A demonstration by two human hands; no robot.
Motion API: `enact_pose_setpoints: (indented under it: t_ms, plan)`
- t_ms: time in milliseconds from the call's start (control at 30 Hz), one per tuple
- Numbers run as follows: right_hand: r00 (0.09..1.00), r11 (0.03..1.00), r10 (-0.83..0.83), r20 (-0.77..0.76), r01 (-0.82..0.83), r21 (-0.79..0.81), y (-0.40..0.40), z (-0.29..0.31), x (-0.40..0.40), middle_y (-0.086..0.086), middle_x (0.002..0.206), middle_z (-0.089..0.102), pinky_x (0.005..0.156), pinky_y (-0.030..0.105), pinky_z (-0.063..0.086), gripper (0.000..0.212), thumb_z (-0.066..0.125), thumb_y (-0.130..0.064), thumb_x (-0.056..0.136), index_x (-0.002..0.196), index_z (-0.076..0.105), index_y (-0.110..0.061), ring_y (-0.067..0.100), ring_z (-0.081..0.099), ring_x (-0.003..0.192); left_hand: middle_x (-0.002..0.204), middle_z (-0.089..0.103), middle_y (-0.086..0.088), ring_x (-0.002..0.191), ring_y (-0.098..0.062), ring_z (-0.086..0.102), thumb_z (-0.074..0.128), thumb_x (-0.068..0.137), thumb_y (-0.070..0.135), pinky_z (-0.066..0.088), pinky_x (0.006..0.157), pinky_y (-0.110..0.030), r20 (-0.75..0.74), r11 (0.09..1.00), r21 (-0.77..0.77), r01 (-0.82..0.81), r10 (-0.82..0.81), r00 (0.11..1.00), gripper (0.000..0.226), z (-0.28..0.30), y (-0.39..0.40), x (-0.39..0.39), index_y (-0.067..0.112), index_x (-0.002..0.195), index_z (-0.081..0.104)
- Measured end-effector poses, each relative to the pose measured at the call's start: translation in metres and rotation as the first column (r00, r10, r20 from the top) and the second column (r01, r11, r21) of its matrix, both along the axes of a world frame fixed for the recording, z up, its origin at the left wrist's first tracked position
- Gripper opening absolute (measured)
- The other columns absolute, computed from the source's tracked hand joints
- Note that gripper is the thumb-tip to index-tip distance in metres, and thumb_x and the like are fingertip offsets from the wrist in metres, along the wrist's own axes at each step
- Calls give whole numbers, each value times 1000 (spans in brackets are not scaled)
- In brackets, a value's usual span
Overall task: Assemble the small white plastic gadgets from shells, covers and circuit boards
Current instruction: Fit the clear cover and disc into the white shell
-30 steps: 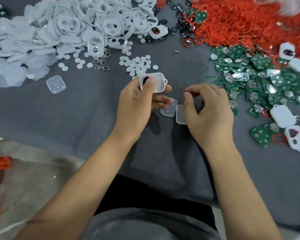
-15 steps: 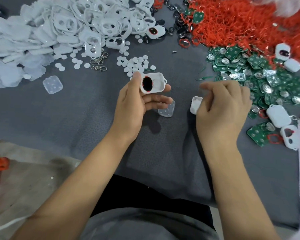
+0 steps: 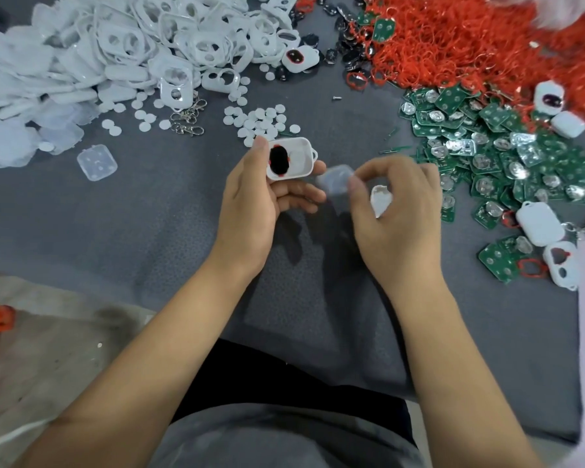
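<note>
My left hand (image 3: 254,201) grips a white shell (image 3: 296,160), open side up, with a black oval part and a red ring inside it. My right hand (image 3: 399,211) pinches a blurred clear square cover (image 3: 335,180) between thumb and forefinger, just right of the shell. A white plastic piece (image 3: 380,199) is tucked in the curled fingers of the same hand. Both hands hover above the grey cloth (image 3: 149,231).
A heap of white shells and covers (image 3: 115,52) fills the far left, with white discs (image 3: 260,121), metal clasps (image 3: 186,121) and a clear cover (image 3: 97,162) nearby. Red rings (image 3: 470,38) pile at far right, green circuit boards (image 3: 487,146) and finished white gadgets (image 3: 539,222) below them.
My right hand moved left from beside the boards and picked the clear cover off the cloth, bringing it up to the shell. The left hand holds the shell steady.
</note>
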State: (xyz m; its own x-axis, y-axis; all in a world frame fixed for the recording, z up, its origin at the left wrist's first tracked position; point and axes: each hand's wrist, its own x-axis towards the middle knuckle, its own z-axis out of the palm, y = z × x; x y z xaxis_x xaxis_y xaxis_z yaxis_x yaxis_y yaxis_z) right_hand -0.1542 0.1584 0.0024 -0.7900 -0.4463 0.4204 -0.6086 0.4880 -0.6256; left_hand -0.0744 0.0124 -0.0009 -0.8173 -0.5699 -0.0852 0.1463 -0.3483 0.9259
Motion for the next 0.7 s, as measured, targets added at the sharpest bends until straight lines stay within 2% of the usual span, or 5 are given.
enact_pose_setpoints:
  t_ms: [67, 200, 333, 500, 700]
  plan:
    - [988, 969, -21, 155, 58, -239, -2, 6, -1, -11, 86, 57, 71, 21, 39, 6, 59, -17, 102, 97, 56, -18, 11, 53, 78, 98, 78, -13, 70, -22, 72, 27, 107, 41, 55, 61, -29, 12, 1000, -17, 5, -5, 1000, 52, 0, -1, 0, 12, 106, 70]
    - [952, 856, 60, 299, 105, -507, -1, 16, 0, 15, 86, 65, 61, 27, 45, 15, 53, -10, 101, 98, 53, -25, 30, 63, 69, 101, 78, -15, 77, -27, 76, 23, 110, 42, 58, 65, -29, 49, 999, -12, 49, -49, 998, 56, 2, -2, 0, 10, 109, 69]
    - [929, 844, 135, 344, 74, -532, 1, 17, 0, -7, 93, 63, 52, 24, 53, 19, 54, -6, 101, 109, 60, -23, 8, 69, 69, 107, 77, -19, 90, -33, 78, 21, 112, 32, 60, 70, -29, 54, 990, 85, 113, -117, 992, 55, 7, -3, 1, 3, 116, 67]
    - [884, 817, 235, 403, 45, -575, -1, 15, -1, -6, 93, 68, 58, 26, 54, 22, 62, -8, 101, 120, 65, -20, 14, 72, 73, 117, 75, -21, 107, -32, 75, 27, 109, 19, 61, 78, -28, 63, 948, 206, 243, -260, 963, 46, 12, -6, 2, -3, 127, 63]
    - [857, 805, 326, 400, -29, -593, -3, 15, 2, -7, 80, 67, 50, 27, 50, 12, 64, -8, 101, 100, 64, -20, 17, 64, 61, 124, 72, -22, 117, -30, 72, 29, 111, 19, 61, 89, -29, 44, 897, 264, 356, -380, 924, 44, 11, -8, 3, -3, 134, 59]
